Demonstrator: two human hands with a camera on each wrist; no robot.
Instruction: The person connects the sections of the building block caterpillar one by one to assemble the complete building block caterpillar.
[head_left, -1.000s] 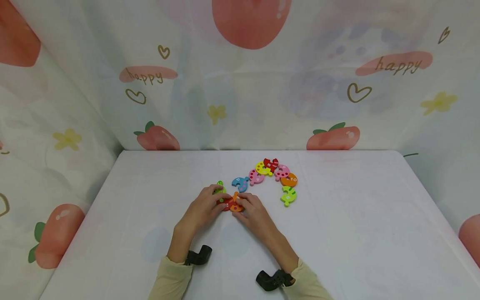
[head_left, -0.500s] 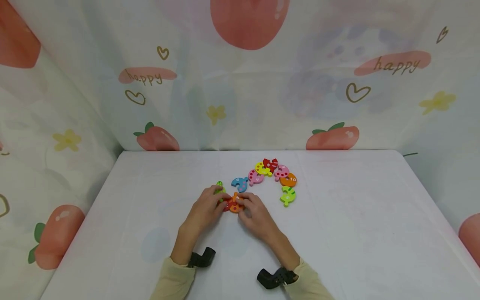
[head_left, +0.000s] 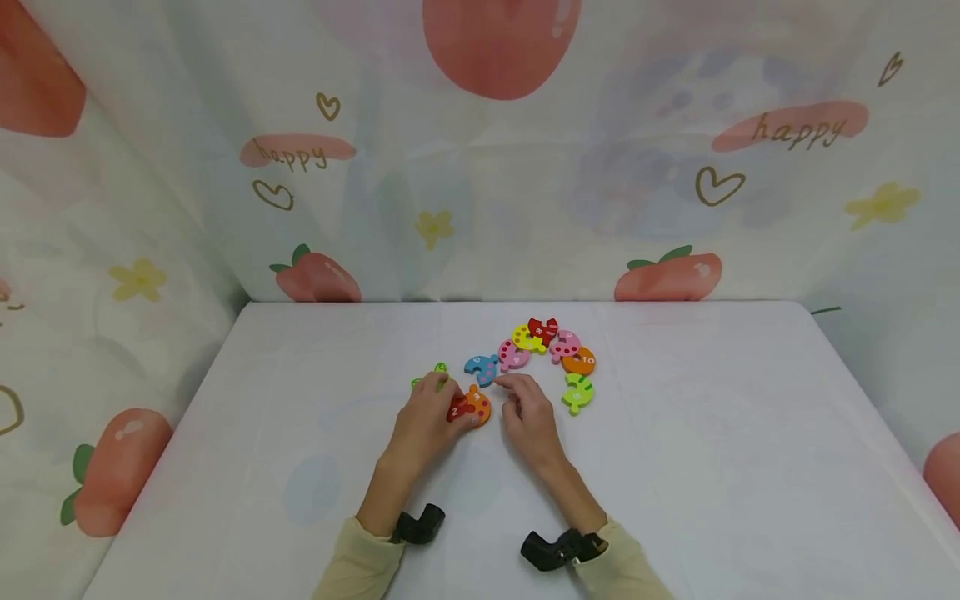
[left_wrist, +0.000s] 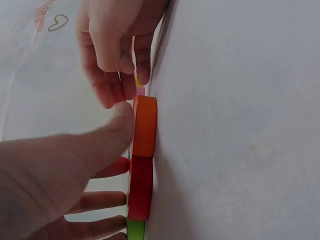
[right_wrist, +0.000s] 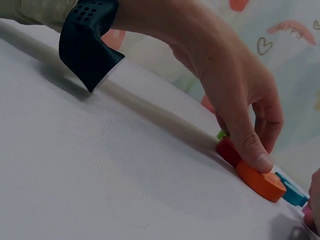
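Orange puzzle piece (head_left: 480, 410), marked 3, lies joined to red puzzle piece (head_left: 454, 411), marked 2. My left hand (head_left: 423, 421) rests on both, its thumb on the orange one and its fingers over the red one. Beyond these fingers, a green puzzle piece (head_left: 441, 367) is mostly covered. My right hand (head_left: 531, 421) is just right of the orange piece. Its index finger reaches toward blue puzzle piece (head_left: 480, 367) and seems to hold nothing; contact cannot be told. In the left wrist view, the orange (left_wrist: 145, 127) and red (left_wrist: 141, 187) edges meet.
Behind and to the right, an arc holds pink (head_left: 513, 356), yellow (head_left: 527, 338), red (head_left: 543, 330), another pink (head_left: 566, 344) and orange (head_left: 579, 361) pieces, then a green piece (head_left: 577, 393). A white cloth (head_left: 712, 467) covers the table; a printed curtain stands behind.
My right hand has let go of the orange piece and moved right and forward, toward the blue piece. My left hand has shifted right, its thumb now on the orange piece.
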